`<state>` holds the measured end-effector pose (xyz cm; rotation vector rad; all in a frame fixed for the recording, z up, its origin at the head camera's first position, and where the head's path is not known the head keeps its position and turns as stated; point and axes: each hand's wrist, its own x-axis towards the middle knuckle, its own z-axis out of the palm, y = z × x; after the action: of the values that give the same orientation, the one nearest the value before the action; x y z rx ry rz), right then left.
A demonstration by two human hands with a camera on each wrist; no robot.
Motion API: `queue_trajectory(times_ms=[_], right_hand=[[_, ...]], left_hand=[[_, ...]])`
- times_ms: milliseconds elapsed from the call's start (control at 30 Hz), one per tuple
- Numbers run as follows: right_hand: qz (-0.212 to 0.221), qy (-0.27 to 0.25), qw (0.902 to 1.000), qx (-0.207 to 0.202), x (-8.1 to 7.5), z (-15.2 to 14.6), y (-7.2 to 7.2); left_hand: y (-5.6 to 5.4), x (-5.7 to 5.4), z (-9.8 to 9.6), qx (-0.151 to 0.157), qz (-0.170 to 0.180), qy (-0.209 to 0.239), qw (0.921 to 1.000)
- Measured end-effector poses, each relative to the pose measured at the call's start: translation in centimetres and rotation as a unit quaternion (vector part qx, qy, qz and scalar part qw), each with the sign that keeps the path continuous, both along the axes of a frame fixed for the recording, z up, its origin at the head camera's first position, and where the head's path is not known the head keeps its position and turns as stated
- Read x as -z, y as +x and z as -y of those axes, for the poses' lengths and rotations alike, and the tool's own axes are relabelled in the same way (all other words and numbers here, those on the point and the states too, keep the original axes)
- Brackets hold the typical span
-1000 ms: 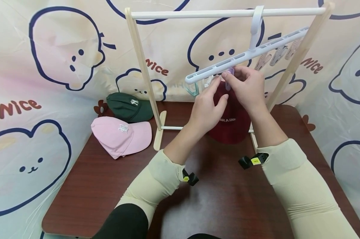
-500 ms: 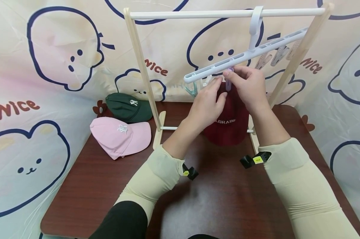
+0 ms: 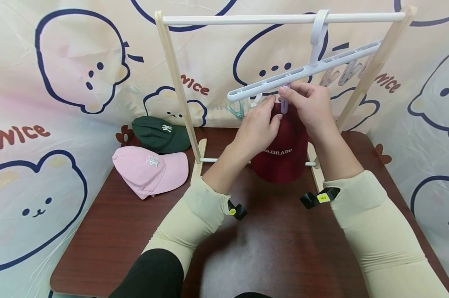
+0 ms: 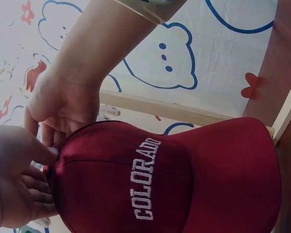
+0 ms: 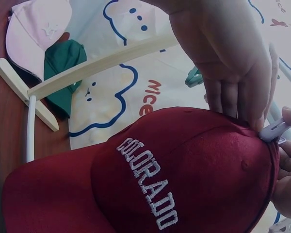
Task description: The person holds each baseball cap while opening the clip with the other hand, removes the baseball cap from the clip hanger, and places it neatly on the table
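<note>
A dark red baseball cap (image 3: 280, 145) with white COLORADO lettering hangs brim down beneath a pale hanger (image 3: 302, 74). My left hand (image 3: 259, 126) pinches the cap's upper edge between thumb and fingers, as the left wrist view shows. With thumb and fingers, my right hand (image 3: 311, 105) pinches a purple clothes clip (image 3: 284, 103) under the hanger bar. In the right wrist view the clip (image 5: 274, 131) sits against the cap's edge; whether its jaws grip the fabric fully is hard to tell. My hands partly cover that edge.
The hanger tilts on the white rod (image 3: 239, 19) of a wooden rack (image 3: 177, 87). Other clips, among them a green one (image 3: 237, 109) and a grey one (image 3: 348, 73), dangle from it. A pink cap (image 3: 153, 171) and a green cap (image 3: 159, 134) lie on the table's left.
The red cap has shifted slightly left and down, showing more of its lettering. The hanger's right end has dipped a little. Both hands keep nearly the same position.
</note>
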<state>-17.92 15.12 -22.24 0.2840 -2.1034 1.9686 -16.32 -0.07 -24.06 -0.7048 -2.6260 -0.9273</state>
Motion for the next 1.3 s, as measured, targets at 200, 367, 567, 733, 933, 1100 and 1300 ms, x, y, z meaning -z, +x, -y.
queue_trajectory(times_ms=[200, 367, 567, 733, 933, 1100, 1300], right_hand=[[0.005, 0.004, 1.0, -0.001, 0.05, -0.19, 0.0], [0.007, 0.004, 1.0, 0.001, -0.04, -0.22, -0.03], [0.011, 0.004, 0.9999, -0.004, -0.12, -0.27, 0.07], [0.012, -0.003, 0.9999, -0.009, -0.16, -0.31, -0.01], [0.033, -0.032, 0.9988, -0.017, -0.3, -0.42, -0.12], [0.043, -0.062, 0.9967, -0.027, -0.41, -0.48, -0.22], [0.032, -0.084, 0.995, -0.044, -0.44, -0.55, -0.48]], left_hand=[[-0.39, -0.08, -0.07, 0.0, 0.0, -0.019, 0.9998], [-0.59, -0.15, -0.16, 0.001, 0.013, -0.027, 0.9995], [-0.74, -0.12, -0.14, -0.001, 0.022, -0.021, 0.9995], [-0.88, 0.0, 0.03, -0.001, 0.006, 0.009, 0.9999], [-1.01, 0.17, 0.22, 0.0, 0.002, 0.048, 0.9988], [-1.06, 0.32, 0.33, 0.008, 0.02, 0.09, 0.9957], [-0.97, 0.41, 0.38, 0.022, 0.025, 0.129, 0.9911]])
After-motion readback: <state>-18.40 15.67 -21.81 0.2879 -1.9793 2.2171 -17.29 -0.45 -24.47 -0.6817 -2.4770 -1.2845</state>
